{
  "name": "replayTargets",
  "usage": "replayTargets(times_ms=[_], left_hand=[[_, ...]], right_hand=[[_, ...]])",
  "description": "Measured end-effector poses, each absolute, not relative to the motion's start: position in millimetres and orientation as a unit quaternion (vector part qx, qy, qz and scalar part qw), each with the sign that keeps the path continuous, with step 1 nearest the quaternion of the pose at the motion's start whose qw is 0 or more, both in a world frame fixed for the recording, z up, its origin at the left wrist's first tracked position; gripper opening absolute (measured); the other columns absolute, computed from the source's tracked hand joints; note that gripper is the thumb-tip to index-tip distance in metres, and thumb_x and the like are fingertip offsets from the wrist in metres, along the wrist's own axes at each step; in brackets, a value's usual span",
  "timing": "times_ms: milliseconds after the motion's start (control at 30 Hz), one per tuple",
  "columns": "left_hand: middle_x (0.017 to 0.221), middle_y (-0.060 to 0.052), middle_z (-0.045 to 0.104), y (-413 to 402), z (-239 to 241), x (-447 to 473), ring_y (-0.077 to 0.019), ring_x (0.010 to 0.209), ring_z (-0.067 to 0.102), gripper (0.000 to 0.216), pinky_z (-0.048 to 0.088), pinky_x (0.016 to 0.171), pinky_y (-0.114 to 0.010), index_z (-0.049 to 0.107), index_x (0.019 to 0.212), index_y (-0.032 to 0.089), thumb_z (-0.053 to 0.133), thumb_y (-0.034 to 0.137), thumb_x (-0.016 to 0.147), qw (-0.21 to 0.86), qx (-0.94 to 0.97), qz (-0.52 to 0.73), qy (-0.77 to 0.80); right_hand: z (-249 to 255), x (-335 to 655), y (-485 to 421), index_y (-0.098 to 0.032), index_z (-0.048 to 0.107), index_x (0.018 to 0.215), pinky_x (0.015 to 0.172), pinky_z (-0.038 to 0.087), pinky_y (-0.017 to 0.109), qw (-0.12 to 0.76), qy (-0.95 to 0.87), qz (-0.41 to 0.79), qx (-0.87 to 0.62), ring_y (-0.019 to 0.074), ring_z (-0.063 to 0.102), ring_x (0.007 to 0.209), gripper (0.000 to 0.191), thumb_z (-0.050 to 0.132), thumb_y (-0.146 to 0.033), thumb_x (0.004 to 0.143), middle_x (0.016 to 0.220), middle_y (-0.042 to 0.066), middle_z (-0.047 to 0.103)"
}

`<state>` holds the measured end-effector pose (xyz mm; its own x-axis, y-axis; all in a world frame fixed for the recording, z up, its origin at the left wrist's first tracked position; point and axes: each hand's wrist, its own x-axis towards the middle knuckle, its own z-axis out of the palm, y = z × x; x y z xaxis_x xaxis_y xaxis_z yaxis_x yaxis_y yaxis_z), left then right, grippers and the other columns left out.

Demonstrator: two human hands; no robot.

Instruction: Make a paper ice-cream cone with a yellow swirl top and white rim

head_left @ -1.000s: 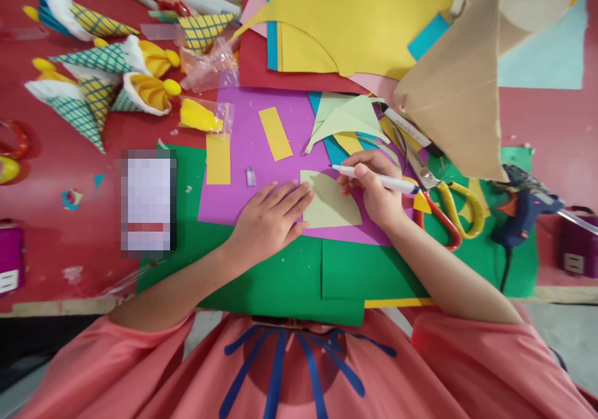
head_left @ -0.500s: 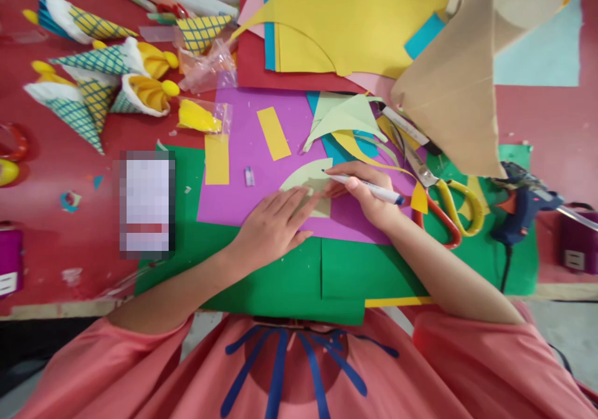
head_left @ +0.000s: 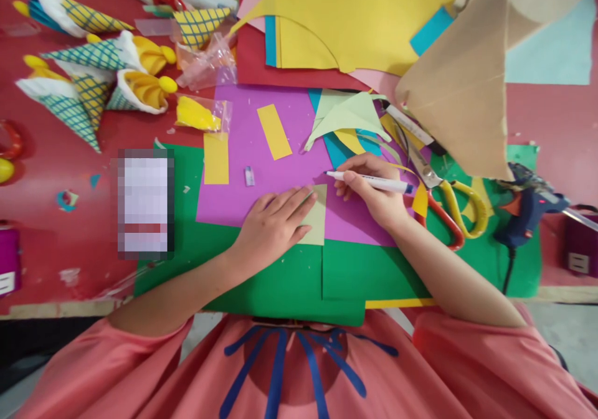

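Observation:
My left hand lies flat with its fingers stretched out over a pale green paper piece, covering much of it. That piece rests across the edge of the purple sheet and the green sheet. My right hand grips a white marker with a dark blue end; its dark tip points left, just above the pale piece and apart from it. Two yellow paper strips and a small clear-and-blue bit lie on the purple sheet.
Scissors with red and yellow handles lie right of my right hand, beside a blue glue gun. A brown card cone stands behind. Patterned paper cones fill the back left. A blurred-out phone-like object lies left.
The pale green piece has slid toward me under my left hand, its curved edge now hidden. My right hand with the marker has drawn slightly right, off the paper.

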<state>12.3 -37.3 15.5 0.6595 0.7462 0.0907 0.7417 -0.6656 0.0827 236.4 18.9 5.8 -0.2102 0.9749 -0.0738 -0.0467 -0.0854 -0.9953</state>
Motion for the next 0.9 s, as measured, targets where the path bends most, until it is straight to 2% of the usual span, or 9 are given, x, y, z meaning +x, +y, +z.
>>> replayTargets(times_ms=[133,233,300,400,500,633,767,900], left_hand=[[0.152,-0.012,0.052,-38.5,16.5,11.3,-0.0288,0.131,0.057,0.052,0.048,0.097,-0.044,0.046,0.148,0.013,0.044,0.037,0.102,0.021,0.900,0.029,0.434],[0.155,-0.010,0.048,-36.4,12.4,7.9,-0.0256,0.140,0.050,0.053,0.040,0.111,-0.044,0.038,0.153,0.018,0.043,0.032,0.102,0.030,0.930,0.042,0.363],[0.156,-0.007,0.046,-35.4,9.2,6.4,-0.0222,0.144,0.045,0.054,0.034,0.118,-0.042,0.035,0.155,0.022,0.041,0.035,0.103,0.059,0.954,0.047,0.291],[0.158,-0.008,0.044,-36.0,6.0,6.7,-0.0223,0.146,0.043,0.058,0.032,0.122,-0.041,0.035,0.155,0.016,0.040,0.041,0.103,0.091,0.952,0.038,0.291],[0.158,-0.012,0.043,-37.8,4.6,8.7,-0.0248,0.147,0.043,0.058,0.031,0.123,-0.042,0.034,0.154,0.010,0.039,0.037,0.103,0.078,0.933,0.044,0.349],[0.158,-0.017,0.041,-38.2,4.6,9.5,-0.0283,0.149,0.039,0.069,0.033,0.122,-0.043,0.031,0.154,0.005,0.040,0.049,0.101,0.095,0.929,0.064,0.351],[0.157,-0.018,0.044,-34.9,6.4,8.0,-0.0282,0.147,0.042,0.057,0.038,0.120,-0.042,0.037,0.151,0.003,0.042,0.032,0.102,0.094,0.932,0.068,0.344],[0.155,-0.019,0.045,-29.4,8.9,4.5,-0.0318,0.145,0.045,0.054,0.041,0.117,-0.045,0.046,0.146,0.009,0.050,0.035,0.099,0.094,0.932,0.080,0.340]], right_hand=[[8.2,236.2,19.1,-0.019,0.065,0.086,0.053,0.054,0.025,0.426,-0.518,0.582,-0.460,0.0116,0.066,0.056,0.022,0.076,-0.038,0.084,0.069,-0.001,0.070],[7.8,236.1,19.3,-0.020,0.067,0.087,0.052,0.054,0.025,0.432,-0.515,0.583,-0.456,0.0116,0.065,0.055,0.021,0.074,-0.039,0.085,0.068,-0.002,0.069],[7.3,235.9,19.4,-0.020,0.068,0.087,0.052,0.054,0.026,0.441,-0.512,0.580,-0.455,0.0117,0.065,0.055,0.020,0.073,-0.040,0.086,0.068,-0.001,0.069],[6.3,235.8,19.6,-0.021,0.068,0.088,0.054,0.054,0.026,0.450,-0.509,0.577,-0.452,0.0116,0.066,0.056,0.019,0.072,-0.039,0.087,0.070,-0.001,0.069],[5.3,236.3,19.5,-0.021,0.068,0.090,0.056,0.054,0.026,0.448,-0.514,0.582,-0.443,0.0113,0.066,0.057,0.017,0.072,-0.037,0.087,0.071,-0.002,0.070],[4.6,238.1,20.0,-0.020,0.069,0.092,0.060,0.055,0.027,0.419,-0.541,0.573,-0.451,0.0120,0.068,0.063,0.017,0.073,-0.035,0.087,0.076,-0.001,0.071],[4.6,237.6,23.5,-0.019,0.070,0.094,0.065,0.056,0.028,0.398,-0.554,0.568,-0.461,0.0132,0.069,0.067,0.021,0.075,-0.037,0.084,0.079,0.001,0.072],[4.9,232.1,28.0,-0.019,0.066,0.082,0.058,0.053,0.027,0.394,-0.547,0.567,-0.474,0.0129,0.065,0.059,0.025,0.073,-0.043,0.086,0.068,0.000,0.069]])
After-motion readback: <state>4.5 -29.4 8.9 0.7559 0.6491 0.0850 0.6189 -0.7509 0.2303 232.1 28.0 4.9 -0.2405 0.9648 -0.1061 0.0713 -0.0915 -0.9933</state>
